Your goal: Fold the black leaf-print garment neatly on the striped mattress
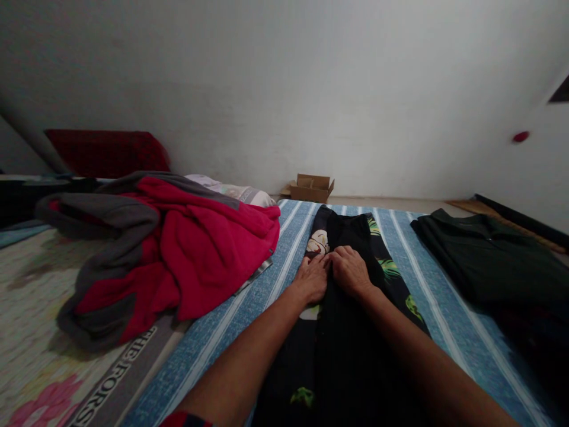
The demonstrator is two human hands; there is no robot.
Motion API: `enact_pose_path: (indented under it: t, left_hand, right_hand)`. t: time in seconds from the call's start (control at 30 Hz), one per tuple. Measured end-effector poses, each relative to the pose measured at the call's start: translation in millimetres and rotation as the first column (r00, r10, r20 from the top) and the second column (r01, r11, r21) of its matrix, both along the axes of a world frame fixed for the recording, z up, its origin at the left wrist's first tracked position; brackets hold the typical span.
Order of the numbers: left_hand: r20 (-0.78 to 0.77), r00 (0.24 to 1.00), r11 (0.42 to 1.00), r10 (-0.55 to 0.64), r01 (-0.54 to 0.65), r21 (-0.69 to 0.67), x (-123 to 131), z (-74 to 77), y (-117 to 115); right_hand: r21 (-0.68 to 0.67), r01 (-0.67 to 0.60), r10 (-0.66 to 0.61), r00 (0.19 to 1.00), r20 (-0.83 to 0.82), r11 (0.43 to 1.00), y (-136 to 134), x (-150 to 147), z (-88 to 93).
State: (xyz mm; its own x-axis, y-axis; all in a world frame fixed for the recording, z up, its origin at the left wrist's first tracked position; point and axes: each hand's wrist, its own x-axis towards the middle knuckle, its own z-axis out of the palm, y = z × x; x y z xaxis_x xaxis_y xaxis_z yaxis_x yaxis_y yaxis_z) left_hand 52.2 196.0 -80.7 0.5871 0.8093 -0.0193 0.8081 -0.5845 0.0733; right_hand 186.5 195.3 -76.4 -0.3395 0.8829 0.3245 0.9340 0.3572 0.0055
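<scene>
A black garment with green leaf and pale flower prints [351, 332] lies lengthwise on a blue striped sheet [249, 320] in front of me. My left hand [313, 277] and my right hand [350, 270] rest side by side on the garment's middle, palms down. Their fingers curl onto the fabric and seem to pinch it; I cannot make out a clear grip.
A red and grey blanket [169, 249] is heaped to the left. A dark folded shirt [489, 255] lies on the right of the sheet. A small cardboard box [312, 188] stands by the white wall. A dark red pillow [106, 153] sits at far left.
</scene>
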Motion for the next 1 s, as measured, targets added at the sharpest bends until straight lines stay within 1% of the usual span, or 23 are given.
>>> enact_pose_path:
  t: [0.13, 0.23, 0.33, 0.5, 0.7, 0.87, 1.0]
  left_hand:
    - [-0.016, 0.999, 0.999, -0.043, 0.044, 0.023, 0, 1.0, 3]
    - [0.005, 0.999, 0.998, -0.046, 0.046, 0.053, 0, -1.5, 2]
    - [0.026, 0.998, 0.995, -0.062, 0.06, 0.077, 0, -5.3, 1]
    - [0.021, 0.997, 0.997, -0.072, 0.071, 0.032, 1, -7.9, 4]
    - [0.009, 0.991, 0.991, -0.134, 0.134, 0.013, 3, -3.4, 7]
    - [0.045, 0.995, 0.995, -0.093, 0.091, 0.04, 3, -5.7, 3]
    - [0.067, 0.996, 0.998, -0.066, 0.064, 0.028, 3, -6.6, 4]
  right_hand:
    - [0.013, -0.002, 0.003, 1.0, -0.029, 1.0, -1, 2, -5.1]
    - [0.03, 0.003, -0.002, 0.998, -0.058, 1.0, -2, 5, -7.6]
    - [0.079, 0.011, -0.003, 0.995, -0.097, 0.997, -3, 7, -10.3]
    - [0.13, 0.028, -0.011, 0.992, -0.128, 0.991, -1, 8, -14.2]
    - [0.125, 0.008, 0.007, 0.992, -0.124, 0.992, -1, 8, -16.7]
    - [0.143, 0.002, 0.016, 0.992, -0.124, 0.99, -3, 8, -17.3]
    - [0.12, 0.021, -0.006, 0.992, -0.122, 0.993, -4, 8, -15.5]
